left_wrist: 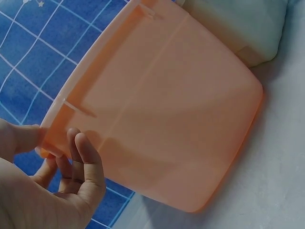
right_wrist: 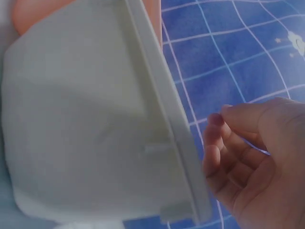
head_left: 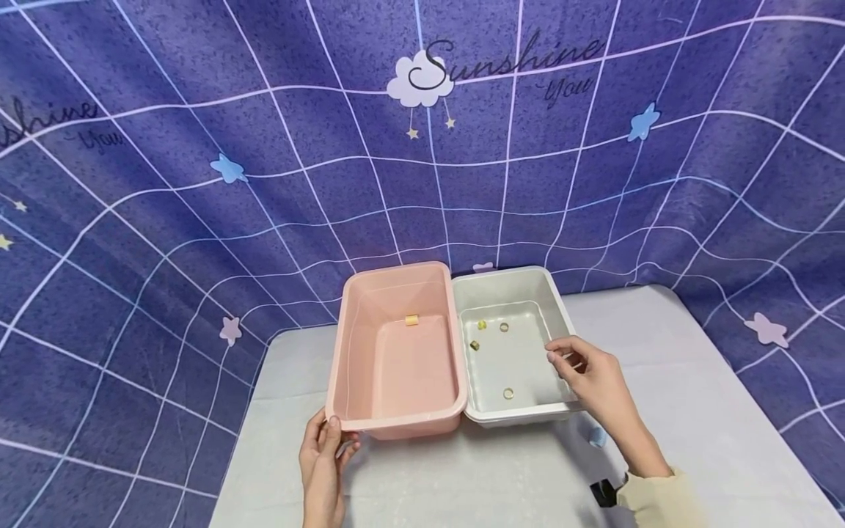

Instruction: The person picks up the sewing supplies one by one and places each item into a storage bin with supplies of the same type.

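Note:
My left hand pinches the near-left corner of the pink bin by its rim, thumb on top. In the left wrist view, fingers curl below that rim, beside the outer wall. My right hand hovers over the right side of the white bin. Its fingers are loosely bent, thumb close to the index finger, and nothing shows between them. Inside the white bin lie a ring, another ring, a small yellow piece and a small brownish-gold piece. A yellow cylinder-like piece lies in the pink bin.
Both bins stand side by side on a pale cloth-covered table. Behind them hangs a blue checked curtain. A small light-blue object lies near my right forearm, and a black item is by the sleeve.

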{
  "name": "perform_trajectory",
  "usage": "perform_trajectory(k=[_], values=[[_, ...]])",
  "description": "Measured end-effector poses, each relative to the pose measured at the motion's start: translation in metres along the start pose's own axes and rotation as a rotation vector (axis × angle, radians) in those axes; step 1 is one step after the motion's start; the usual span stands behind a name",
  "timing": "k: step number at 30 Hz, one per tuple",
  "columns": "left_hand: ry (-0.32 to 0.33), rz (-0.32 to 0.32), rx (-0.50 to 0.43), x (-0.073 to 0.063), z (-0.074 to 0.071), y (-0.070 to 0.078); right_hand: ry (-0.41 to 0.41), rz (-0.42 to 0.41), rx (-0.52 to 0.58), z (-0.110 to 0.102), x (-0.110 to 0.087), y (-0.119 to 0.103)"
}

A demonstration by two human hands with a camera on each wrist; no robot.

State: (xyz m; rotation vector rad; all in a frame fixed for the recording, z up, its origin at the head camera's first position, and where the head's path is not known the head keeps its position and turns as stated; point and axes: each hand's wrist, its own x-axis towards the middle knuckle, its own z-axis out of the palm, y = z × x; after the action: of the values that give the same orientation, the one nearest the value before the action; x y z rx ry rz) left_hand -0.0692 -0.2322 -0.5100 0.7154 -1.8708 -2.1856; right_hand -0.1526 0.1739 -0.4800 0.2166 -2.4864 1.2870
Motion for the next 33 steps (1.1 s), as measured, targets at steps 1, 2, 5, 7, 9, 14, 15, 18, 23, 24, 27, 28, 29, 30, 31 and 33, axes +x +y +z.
perform_trajectory(k=[1,2,5,7,9,14,15,18,23,24,27,28,29,30,31,33], values=[[0.000,0.000,-0.001,0.000,0.000,0.000,0.002,0.008,-0.004,-0.001,-0.002,0.002],[-0.001,0.001,-0.002,-0.001,0.000,0.000,0.004,0.014,-0.005,-0.002,-0.003,0.004],[-0.005,0.004,-0.006,0.000,0.000,0.000,0.013,0.025,0.006,-0.005,-0.008,0.009],[-0.009,0.005,-0.006,0.001,0.000,0.000,0.025,0.027,0.018,-0.005,-0.011,0.012],[-0.010,0.002,-0.003,0.001,0.000,0.000,0.043,0.027,0.031,-0.005,-0.013,0.014],[-0.011,-0.003,0.003,0.001,-0.001,-0.001,0.123,0.048,0.038,-0.006,-0.019,0.017],[-0.011,-0.002,0.003,0.001,-0.001,-0.002,0.143,0.053,0.037,-0.007,-0.020,0.017],[-0.006,0.001,-0.003,0.001,-0.001,-0.001,0.188,0.056,0.037,-0.009,-0.021,0.020],[-0.009,0.003,-0.014,0.002,-0.003,-0.002,0.206,0.080,0.045,-0.012,-0.026,0.030],[-0.010,0.001,-0.012,0.002,-0.003,-0.002,0.200,0.090,0.037,-0.012,-0.028,0.033],[-0.018,-0.004,-0.008,0.003,-0.004,-0.002,0.164,0.128,0.010,-0.012,-0.036,0.040],[-0.020,-0.004,-0.008,0.004,-0.004,-0.002,0.152,0.145,0.004,-0.011,-0.038,0.042],[-0.020,-0.006,-0.009,0.004,-0.004,-0.002,0.143,0.159,0.002,-0.011,-0.040,0.044],[-0.018,-0.006,-0.009,0.004,-0.004,-0.002,0.137,0.175,0.004,-0.010,-0.042,0.045],[-0.020,-0.008,-0.009,0.004,-0.005,-0.002,0.133,0.193,0.011,-0.010,-0.044,0.047],[-0.020,-0.012,-0.007,0.004,-0.004,-0.002,0.126,0.225,0.019,-0.009,-0.048,0.049]])
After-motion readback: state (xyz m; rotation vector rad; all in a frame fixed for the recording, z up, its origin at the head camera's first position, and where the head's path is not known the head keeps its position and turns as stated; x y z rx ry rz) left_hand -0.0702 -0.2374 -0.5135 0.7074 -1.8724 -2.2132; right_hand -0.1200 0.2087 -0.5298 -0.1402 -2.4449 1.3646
